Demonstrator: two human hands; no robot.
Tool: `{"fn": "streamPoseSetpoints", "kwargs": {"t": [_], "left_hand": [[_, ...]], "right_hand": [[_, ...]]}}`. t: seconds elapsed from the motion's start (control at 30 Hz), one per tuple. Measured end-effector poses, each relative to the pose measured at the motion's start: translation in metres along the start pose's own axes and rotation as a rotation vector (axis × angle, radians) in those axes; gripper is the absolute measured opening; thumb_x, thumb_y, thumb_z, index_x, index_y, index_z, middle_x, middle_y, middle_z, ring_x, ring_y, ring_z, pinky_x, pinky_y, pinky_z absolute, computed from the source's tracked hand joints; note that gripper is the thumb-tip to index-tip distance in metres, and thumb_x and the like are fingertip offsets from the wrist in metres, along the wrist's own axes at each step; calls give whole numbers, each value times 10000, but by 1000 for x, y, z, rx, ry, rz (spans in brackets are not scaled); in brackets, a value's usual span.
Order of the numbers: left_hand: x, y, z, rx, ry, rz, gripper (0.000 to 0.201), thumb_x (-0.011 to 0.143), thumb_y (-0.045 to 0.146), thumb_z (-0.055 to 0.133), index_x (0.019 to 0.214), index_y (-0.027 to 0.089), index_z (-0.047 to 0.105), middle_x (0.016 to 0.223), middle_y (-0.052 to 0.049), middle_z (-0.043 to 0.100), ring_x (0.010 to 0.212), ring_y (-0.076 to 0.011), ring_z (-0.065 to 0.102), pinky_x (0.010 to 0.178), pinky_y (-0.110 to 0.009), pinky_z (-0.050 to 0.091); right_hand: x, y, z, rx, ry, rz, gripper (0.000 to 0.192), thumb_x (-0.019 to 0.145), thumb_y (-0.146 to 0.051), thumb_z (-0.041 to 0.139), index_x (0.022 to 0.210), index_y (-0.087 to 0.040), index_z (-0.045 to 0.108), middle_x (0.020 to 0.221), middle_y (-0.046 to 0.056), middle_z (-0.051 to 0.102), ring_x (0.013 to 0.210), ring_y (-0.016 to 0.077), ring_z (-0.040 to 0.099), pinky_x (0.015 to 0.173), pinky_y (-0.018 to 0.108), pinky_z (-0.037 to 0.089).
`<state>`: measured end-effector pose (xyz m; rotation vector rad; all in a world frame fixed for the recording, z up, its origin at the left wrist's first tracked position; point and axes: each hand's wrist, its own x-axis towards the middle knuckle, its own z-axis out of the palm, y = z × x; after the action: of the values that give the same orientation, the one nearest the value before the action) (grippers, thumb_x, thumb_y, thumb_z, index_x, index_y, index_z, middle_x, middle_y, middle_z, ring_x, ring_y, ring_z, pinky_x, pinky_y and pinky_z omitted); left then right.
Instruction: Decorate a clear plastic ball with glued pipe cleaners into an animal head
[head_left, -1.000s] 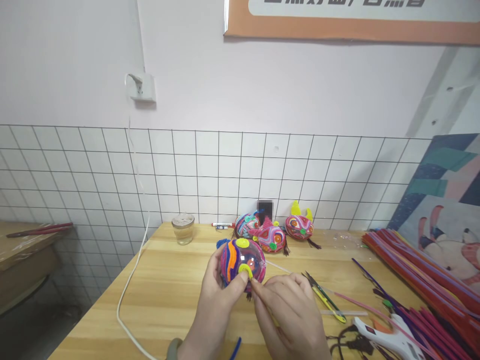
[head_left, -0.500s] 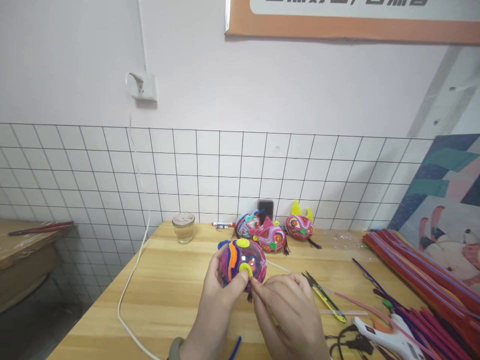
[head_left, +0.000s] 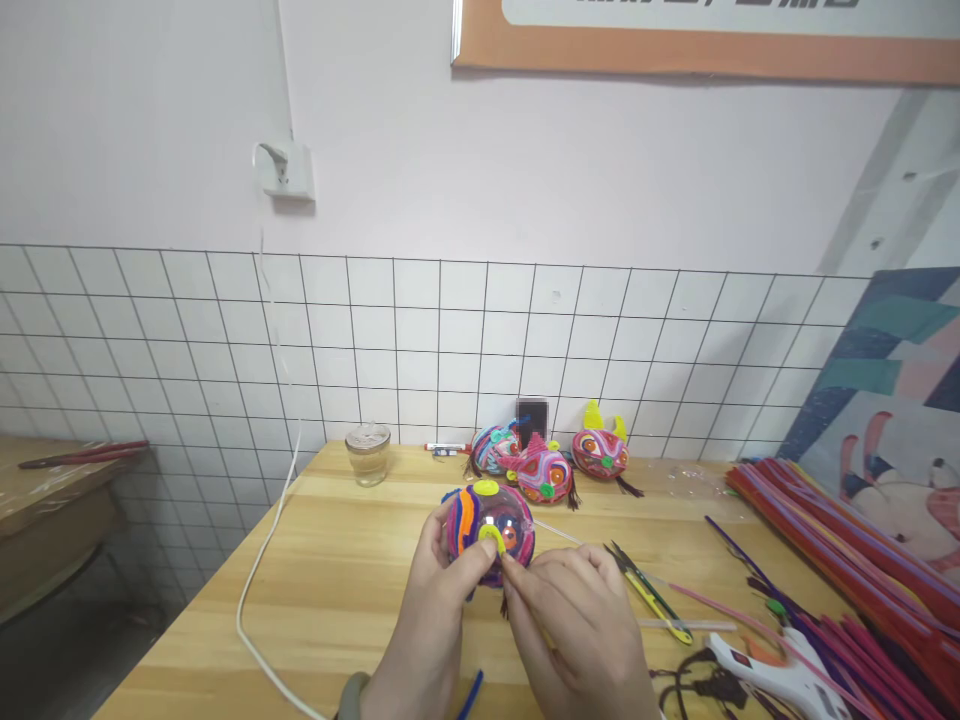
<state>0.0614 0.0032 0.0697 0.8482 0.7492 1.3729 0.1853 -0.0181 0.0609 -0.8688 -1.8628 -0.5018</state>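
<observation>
My left hand (head_left: pixel 431 610) grips a round craft ball (head_left: pixel 489 525) wrapped in pink, orange and blue pipe cleaners, held just above the wooden table (head_left: pixel 337 590). A yellow pipe-cleaner coil (head_left: pixel 491 540) sits on its front, and my left thumb rests against it. My right hand (head_left: pixel 581 630) pinches the yellow pipe cleaner at that coil, fingertips touching the ball's lower front. A second yellow disc (head_left: pixel 486 488) tops the ball.
Three finished colourful heads (head_left: pixel 547 465) stand at the table's back by a glass jar (head_left: pixel 367 455). Scissors (head_left: pixel 649 592), a white glue gun (head_left: pixel 780 675) and a long heap of pipe cleaners (head_left: pixel 847 560) lie right. A white cable (head_left: pixel 259 570) runs along the left edge.
The ball and both hands have barely shifted; the ball sits slightly lower and more to the right in view, with the fingers still pressing the yellow coil.
</observation>
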Motion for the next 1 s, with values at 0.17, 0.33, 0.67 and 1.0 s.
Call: {"fn": "streamPoseSetpoints", "kwargs": {"t": [0.17,0.33,0.67,1.0], "left_hand": [[0,1,0,-16,-12,-10,427,711,256,708,1107,175,568,1057,-91,681,959,-226,594,787,-316,444],[-1,2,0,-47,-31,-5,428,705,261,725,1103,188,586,1064,-81,685,965,-222,596,795,-311,443],[-3,6,1,-149,-94,-30,302,836,316,587,1115,201,598,1144,-83,661,1114,-256,548,888,-347,412],[0,5,3,-138,-35,-56,292,821,335,615,1067,179,587,1092,-93,671,1041,-263,571,798,-345,424]], "right_hand": [[1,0,0,-15,15,4,172,848,-47,524,884,-144,662,621,21,623,593,154,554,634,327,329],[2,1,-2,-18,4,-5,172,860,-53,510,897,-136,657,630,22,621,606,153,544,628,319,315],[2,5,-3,-50,17,-13,157,852,-48,526,890,-141,647,628,22,617,610,158,555,630,319,317],[0,5,-2,-25,13,-8,159,862,-51,527,917,-139,648,633,28,619,616,160,552,632,316,315]]}}
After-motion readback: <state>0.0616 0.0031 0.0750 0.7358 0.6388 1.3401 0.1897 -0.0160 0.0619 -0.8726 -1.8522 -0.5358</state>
